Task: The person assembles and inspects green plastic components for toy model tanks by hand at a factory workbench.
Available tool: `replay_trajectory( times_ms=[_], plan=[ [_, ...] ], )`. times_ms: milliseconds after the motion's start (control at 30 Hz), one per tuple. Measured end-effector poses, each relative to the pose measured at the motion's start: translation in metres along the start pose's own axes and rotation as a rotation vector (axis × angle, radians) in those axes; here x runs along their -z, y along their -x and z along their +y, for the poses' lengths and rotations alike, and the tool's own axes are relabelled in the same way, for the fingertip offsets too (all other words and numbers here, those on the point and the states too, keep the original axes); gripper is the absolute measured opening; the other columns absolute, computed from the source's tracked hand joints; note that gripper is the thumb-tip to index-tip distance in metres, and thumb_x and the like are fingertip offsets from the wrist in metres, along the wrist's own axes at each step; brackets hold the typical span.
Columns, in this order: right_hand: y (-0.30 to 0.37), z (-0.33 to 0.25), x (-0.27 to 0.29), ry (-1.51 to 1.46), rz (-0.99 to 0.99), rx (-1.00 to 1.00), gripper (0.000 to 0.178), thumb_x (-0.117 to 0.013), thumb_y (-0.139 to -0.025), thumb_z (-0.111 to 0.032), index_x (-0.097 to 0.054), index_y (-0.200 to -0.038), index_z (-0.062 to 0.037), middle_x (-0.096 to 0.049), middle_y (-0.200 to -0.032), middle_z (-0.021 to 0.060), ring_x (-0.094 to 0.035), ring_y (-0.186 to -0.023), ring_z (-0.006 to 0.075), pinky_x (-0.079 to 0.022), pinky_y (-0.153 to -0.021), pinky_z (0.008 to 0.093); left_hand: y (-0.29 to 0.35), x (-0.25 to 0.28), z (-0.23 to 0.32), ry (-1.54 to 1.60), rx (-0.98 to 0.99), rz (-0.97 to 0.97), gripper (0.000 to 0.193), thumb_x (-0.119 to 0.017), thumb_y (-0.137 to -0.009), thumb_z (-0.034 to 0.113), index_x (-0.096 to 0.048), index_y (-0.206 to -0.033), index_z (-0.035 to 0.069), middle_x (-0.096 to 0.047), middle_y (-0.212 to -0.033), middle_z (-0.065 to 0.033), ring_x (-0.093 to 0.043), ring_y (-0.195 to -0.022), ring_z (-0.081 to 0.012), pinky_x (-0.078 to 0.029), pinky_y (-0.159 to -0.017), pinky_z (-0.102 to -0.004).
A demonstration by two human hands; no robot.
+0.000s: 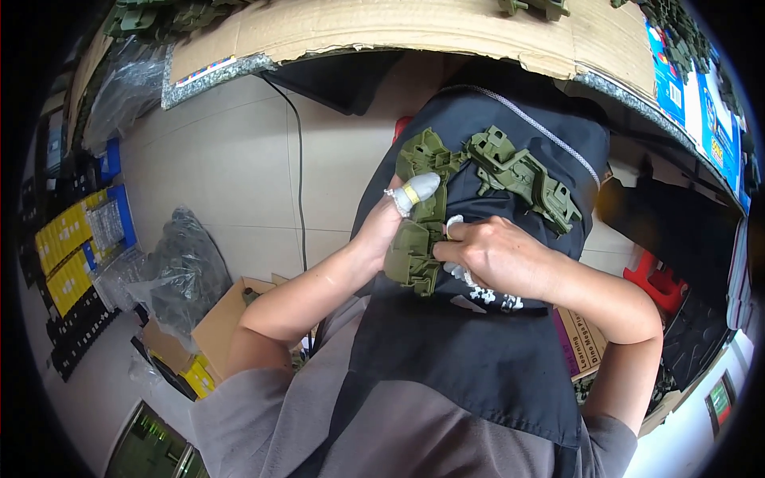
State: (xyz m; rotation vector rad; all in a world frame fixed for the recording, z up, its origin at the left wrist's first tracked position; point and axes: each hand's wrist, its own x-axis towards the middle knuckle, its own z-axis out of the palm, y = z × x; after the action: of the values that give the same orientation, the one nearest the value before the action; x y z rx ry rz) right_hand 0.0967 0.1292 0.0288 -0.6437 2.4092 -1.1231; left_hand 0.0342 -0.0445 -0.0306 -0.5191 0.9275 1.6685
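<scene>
My left hand (397, 209) is closed around an olive-green moulded plastic part (410, 245), held upright over my lap. A pale cover with a yellow band wraps its thumb, which presses on the part's middle. My right hand (498, 253) has its fingers pinched together at the part's right edge, with pale covers on some fingertips. Whatever those fingers hold is hidden. Another olive-green plastic part (522, 177), long and angular with slots and openings, lies on the dark apron (470, 350) across my lap, beyond my right hand.
Ahead is a cardboard-covered table edge (414, 25) with more green parts on top. A black cable (300, 175) hangs to the tiled floor. At left stand a grey plastic bag (187, 263), an open carton (231, 319) and yellow boxes (68, 255). A red stool (657, 283) is at right.
</scene>
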Motion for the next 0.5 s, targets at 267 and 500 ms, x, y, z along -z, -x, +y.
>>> replay_trajectory(
  times_ms=[267,500],
  plan=[
    [-0.002,0.001,-0.006,-0.008,-0.001,0.030,0.019,-0.056,-0.066,0.002,-0.060,-0.084,0.0000,-0.056,-0.068,0.0135,-0.063,-0.067,0.0283,-0.052,-0.059,0.0359,-0.004,0.003,-0.003,0.012,0.002,0.080,0.032,-0.052,-0.092,0.022,-0.043,-0.122,0.014,-0.055,-0.100,-0.0004,-0.057,-0.086,-0.0088,-0.051,-0.071,-0.0251],
    [0.000,0.009,-0.016,-0.063,0.014,-0.021,0.020,-0.055,-0.065,0.001,-0.059,-0.084,0.0001,-0.057,-0.078,0.0153,-0.062,-0.070,0.0304,-0.051,-0.061,0.0388,-0.013,0.018,-0.016,0.032,-0.131,-0.004,0.040,-0.048,-0.092,0.031,-0.044,-0.124,0.007,-0.059,-0.107,-0.0107,-0.062,-0.091,-0.0195,-0.054,-0.078,-0.0340]
  ],
)
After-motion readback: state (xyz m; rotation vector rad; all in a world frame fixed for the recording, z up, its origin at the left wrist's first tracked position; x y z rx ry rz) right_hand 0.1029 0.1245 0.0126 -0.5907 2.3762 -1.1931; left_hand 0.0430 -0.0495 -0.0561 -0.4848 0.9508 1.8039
